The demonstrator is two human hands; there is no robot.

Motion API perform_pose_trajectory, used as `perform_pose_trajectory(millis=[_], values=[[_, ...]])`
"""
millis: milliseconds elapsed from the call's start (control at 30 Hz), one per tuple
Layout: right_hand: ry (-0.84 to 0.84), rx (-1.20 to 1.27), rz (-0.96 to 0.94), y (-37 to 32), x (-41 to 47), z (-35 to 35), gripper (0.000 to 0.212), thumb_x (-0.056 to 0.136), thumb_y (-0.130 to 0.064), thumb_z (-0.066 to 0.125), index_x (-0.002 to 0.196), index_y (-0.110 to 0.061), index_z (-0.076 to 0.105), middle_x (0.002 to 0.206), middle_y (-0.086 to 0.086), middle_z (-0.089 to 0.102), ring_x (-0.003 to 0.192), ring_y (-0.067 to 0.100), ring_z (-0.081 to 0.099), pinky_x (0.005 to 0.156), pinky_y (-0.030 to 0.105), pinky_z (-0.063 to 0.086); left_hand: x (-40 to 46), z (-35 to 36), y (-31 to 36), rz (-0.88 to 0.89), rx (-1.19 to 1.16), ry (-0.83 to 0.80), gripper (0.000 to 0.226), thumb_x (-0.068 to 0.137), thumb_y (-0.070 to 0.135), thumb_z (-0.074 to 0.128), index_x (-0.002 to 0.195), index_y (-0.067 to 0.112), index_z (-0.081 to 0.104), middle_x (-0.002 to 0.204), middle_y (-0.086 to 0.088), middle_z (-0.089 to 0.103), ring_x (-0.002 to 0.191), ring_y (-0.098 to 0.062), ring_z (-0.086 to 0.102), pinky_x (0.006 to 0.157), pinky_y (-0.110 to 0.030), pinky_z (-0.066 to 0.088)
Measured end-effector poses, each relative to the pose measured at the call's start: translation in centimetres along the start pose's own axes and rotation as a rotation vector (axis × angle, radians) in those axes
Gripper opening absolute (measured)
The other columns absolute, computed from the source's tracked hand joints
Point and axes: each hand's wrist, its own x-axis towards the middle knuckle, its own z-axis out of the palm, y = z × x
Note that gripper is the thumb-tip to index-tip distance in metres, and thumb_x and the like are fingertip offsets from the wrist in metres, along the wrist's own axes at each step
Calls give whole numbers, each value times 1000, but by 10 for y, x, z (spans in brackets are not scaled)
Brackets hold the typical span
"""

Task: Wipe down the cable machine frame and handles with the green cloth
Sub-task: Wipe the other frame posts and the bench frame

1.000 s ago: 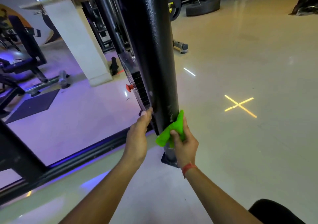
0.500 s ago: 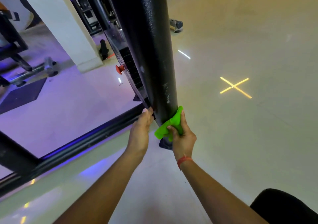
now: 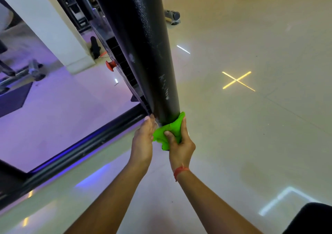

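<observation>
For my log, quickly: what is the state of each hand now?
Left hand: open, fingers against the black post.
Right hand: holding the green cloth.

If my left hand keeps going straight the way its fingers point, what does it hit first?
Probably the black upright post. The left hand has its straight fingers pointing up along the post's lower left edge, seemingly already touching it, beside the green cloth. Depth is uncertain.
</observation>
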Motion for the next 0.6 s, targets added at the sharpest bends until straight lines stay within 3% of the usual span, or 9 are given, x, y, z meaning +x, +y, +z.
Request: perform_pose_trajectory(millis=[100,167,267,333,400,500,600], values=[[-24,-3,70,12,10,-4,80,87,7,66,143,-49,49,125,11,64,84,5,60,65,19,58,7,2,-2,-51,-11,-57,48,108,42,26,148,23,45,146,8,51,136,-9,44,117,-31,27],[-44,-53,177,24,26,-12,78,85,13,61,143,-39,53,129,18,62,86,8,59,62,8,51,11,4,-4,-66,-18,-56,50,109,40,22,153,22,39,147,11,48,131,-5,45,119,-32,25],[-125,-209,297,36,45,-21,69,87,3,68,145,-31,53,129,13,67,103,25,65,72,14,54,12,8,-8,-57,-54,-41,49,109,39,23,152,23,41,142,12,50,131,-6,47,119,-32,25],[-142,-244,335,42,49,-22,72,86,-1,71,147,-33,51,138,5,63,114,26,64,93,29,55,15,9,-13,-64,-71,-44,49,109,40,22,153,24,39,142,13,49,139,-10,43,121,-34,24],[-107,-168,298,45,40,-19,76,86,2,71,148,-36,48,141,-5,59,117,18,63,103,32,52,19,8,-14,-103,-120,-70,52,109,41,19,156,21,33,153,10,42,146,-12,36,121,-33,21],[-52,-84,170,50,19,-15,77,88,3,70,148,-40,47,125,-20,65,102,-3,63,91,13,51,23,5,-17,-107,-156,-85,54,110,40,18,156,17,31,159,3,38,147,-14,34,121,-34,21],[-52,-201,261,63,35,-15,71,89,-1,68,146,-38,49,124,-4,70,101,10,63,86,11,45,26,1,-24,-93,-158,-35,56,109,41,25,152,6,37,155,-5,44,145,-20,40,117,-37,30]])
